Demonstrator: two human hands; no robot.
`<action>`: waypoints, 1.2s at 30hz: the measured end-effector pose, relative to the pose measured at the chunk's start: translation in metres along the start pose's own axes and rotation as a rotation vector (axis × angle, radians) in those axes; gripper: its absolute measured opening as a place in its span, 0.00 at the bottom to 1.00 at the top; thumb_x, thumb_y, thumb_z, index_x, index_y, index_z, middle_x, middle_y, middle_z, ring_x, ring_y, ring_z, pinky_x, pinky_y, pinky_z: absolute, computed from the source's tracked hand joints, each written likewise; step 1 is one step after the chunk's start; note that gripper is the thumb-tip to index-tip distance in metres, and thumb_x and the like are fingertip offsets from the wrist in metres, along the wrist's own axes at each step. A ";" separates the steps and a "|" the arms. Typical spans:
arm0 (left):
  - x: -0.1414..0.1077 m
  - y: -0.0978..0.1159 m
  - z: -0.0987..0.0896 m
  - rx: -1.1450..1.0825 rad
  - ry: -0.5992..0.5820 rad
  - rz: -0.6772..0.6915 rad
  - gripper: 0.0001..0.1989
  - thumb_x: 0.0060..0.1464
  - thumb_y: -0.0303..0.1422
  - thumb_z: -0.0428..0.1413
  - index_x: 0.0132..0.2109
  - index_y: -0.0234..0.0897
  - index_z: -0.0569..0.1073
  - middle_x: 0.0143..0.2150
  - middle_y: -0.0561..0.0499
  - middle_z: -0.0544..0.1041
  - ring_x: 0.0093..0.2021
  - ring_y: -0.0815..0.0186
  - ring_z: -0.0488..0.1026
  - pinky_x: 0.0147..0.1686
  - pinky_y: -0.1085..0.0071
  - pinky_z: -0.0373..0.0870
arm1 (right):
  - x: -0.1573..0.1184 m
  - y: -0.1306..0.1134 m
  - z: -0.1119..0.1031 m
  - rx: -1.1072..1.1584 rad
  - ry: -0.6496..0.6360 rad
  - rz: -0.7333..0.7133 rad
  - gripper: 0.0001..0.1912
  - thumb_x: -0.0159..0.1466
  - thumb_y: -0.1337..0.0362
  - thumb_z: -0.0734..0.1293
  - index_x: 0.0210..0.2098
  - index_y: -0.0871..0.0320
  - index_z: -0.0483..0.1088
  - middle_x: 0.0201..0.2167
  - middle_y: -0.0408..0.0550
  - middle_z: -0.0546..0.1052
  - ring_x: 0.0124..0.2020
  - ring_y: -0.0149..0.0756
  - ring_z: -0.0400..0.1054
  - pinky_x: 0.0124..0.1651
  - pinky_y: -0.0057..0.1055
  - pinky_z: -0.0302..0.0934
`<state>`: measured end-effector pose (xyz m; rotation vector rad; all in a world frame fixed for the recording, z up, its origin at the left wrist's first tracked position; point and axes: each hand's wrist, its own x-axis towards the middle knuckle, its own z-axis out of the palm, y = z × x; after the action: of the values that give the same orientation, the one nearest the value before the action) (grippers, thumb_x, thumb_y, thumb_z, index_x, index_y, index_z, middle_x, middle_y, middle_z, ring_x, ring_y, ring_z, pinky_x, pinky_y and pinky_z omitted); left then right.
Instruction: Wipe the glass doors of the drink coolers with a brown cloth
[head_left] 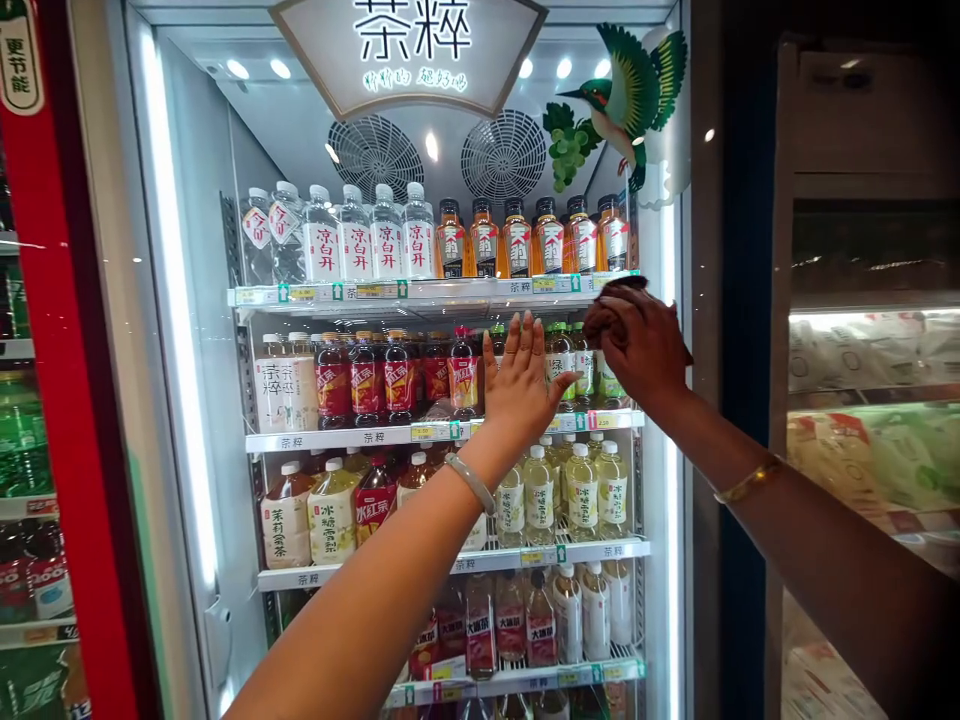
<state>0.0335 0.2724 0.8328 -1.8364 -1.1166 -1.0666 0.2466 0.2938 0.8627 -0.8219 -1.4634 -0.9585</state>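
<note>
A tall drinks fridge with a glass door stands before me, its lit frame on the left side. My left hand, a pale bangle on its wrist, lies flat against the glass with fingers stretched upward. My right hand, with a gold bracelet on the wrist, is closed around a bunched dark brown cloth near the right side of the door. The cloth appears pressed to the glass. Behind the glass, bottles of red tea and green-capped bottles line the second shelf.
Clear water bottles and amber bottles fill the top shelf. Pale yellow drinks stand on the third. A red-framed fridge is at the left, another lit cabinet at the right. A bird sticker decorates the upper right.
</note>
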 end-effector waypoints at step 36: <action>-0.047 -0.060 -0.027 0.216 0.023 -0.077 0.42 0.68 0.58 0.38 0.79 0.44 0.39 0.82 0.45 0.39 0.82 0.55 0.34 0.77 0.37 0.33 | -0.057 -0.088 0.035 -0.010 0.061 -0.149 0.30 0.65 0.58 0.69 0.66 0.47 0.66 0.69 0.54 0.68 0.71 0.58 0.58 0.74 0.66 0.51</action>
<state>-0.0426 0.2555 0.8106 -1.6198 -1.2464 -0.9666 0.1588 0.2902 0.7958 -0.6922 -1.4838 -1.0938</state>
